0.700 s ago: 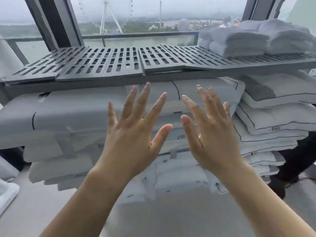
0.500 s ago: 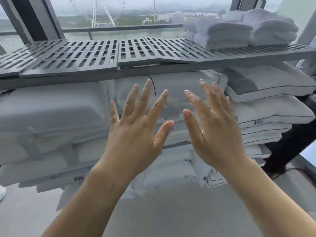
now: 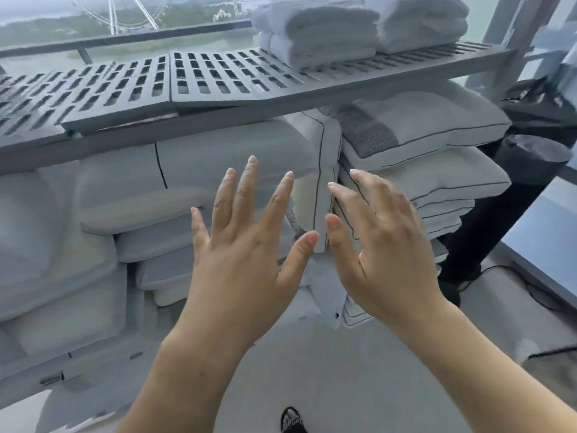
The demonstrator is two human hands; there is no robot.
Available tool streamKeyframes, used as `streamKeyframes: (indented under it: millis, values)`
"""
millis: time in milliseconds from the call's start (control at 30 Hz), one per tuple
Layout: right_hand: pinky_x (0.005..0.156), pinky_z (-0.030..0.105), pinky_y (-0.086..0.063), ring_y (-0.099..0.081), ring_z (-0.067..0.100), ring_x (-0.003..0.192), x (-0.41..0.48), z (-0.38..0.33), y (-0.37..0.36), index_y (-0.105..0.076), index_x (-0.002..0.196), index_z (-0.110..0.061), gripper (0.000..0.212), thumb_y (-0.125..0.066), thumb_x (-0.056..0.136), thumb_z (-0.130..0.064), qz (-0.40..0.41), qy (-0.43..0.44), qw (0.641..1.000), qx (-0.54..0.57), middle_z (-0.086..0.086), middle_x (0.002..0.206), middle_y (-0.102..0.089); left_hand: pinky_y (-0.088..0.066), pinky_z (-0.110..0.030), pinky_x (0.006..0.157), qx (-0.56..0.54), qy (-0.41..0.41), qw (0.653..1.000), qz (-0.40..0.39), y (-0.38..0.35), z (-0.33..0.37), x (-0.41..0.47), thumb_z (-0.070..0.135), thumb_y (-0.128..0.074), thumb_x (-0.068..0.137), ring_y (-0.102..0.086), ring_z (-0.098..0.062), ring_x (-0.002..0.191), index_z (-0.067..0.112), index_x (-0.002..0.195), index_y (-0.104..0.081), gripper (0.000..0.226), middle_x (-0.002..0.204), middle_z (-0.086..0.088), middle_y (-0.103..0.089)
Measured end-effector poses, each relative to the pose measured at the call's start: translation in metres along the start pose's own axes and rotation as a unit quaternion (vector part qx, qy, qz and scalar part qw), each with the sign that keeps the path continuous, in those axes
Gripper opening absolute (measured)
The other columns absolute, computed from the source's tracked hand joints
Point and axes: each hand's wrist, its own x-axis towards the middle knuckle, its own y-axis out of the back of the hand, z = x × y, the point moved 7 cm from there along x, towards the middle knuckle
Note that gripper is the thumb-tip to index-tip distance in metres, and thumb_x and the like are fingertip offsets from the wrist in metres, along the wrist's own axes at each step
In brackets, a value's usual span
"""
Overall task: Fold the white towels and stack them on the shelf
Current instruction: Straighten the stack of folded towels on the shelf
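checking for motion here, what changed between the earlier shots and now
Mostly the view shifted: the folded towels on the slatted shelf now sit nearer the top middle, and a dark bag at the right edge came into sight. The left hand and right hand stay raised, open and empty, side by side. Nothing was grasped or released.

Two bare hands, the left hand and the right hand. Two stacks of folded white towels, far right, on one slatted shelf. Stacked pillows below, too many to count.
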Motion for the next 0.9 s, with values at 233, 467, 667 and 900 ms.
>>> streamKeyframes:
  millis: [233, 467, 667, 900]
  values:
    - [0.099, 0.052, -0.037, -0.041, 0.026, 0.126, 0.051, 0.078, 0.006, -0.055, 0.125, -0.017, 0.049, -0.031, 0.091, -0.043, 0.021, -0.036, 0.998, -0.055, 0.008, 0.134, -0.048, -0.002, -0.052, 0.111, -0.028, -0.03, 0.999, -0.016, -0.044, 0.037, 0.078, 0.065, -0.023, 0.08, 0.018, -0.005, 0.138, 0.044, 0.143, -0.01, 0.068, 0.154, 0.012, 0.008]
    - [0.1, 0.048, -0.038, -0.042, 0.023, 0.125, 0.132, 0.143, 0.017, -0.055, 0.125, -0.018, 0.049, -0.03, 0.091, -0.044, 0.044, -0.024, 0.995, -0.082, 0.005, 0.133, -0.049, -0.016, -0.052, 0.111, -0.061, -0.105, 0.992, 0.013, -0.064, 0.094, 0.184, 0.061, -0.031, 0.081, -0.002, -0.013, 0.142, 0.037, 0.141, -0.024, 0.065, 0.154, 0.006, -0.015]
    - [0.098, 0.049, -0.04, -0.042, 0.021, 0.125, 0.186, 0.199, 0.027, -0.055, 0.125, -0.019, 0.047, -0.032, 0.092, -0.044, 0.083, -0.041, 0.991, -0.094, 0.003, 0.133, -0.05, -0.016, -0.05, 0.114, -0.043, -0.146, 0.988, 0.013, -0.084, 0.131, 0.261, 0.061, -0.031, 0.081, 0.0, -0.013, 0.142, 0.038, 0.141, -0.021, 0.065, 0.154, 0.007, -0.012]
    - [0.098, 0.044, -0.04, -0.042, 0.019, 0.125, 0.22, 0.259, 0.028, -0.056, 0.122, -0.018, 0.048, -0.031, 0.091, -0.044, 0.1, -0.056, 0.991, -0.063, 0.003, 0.13, -0.051, -0.019, -0.049, 0.113, -0.01, -0.146, 0.989, -0.018, -0.117, 0.158, 0.309, 0.064, -0.025, 0.081, 0.001, -0.013, 0.142, 0.04, 0.142, -0.017, 0.066, 0.154, 0.008, -0.01]
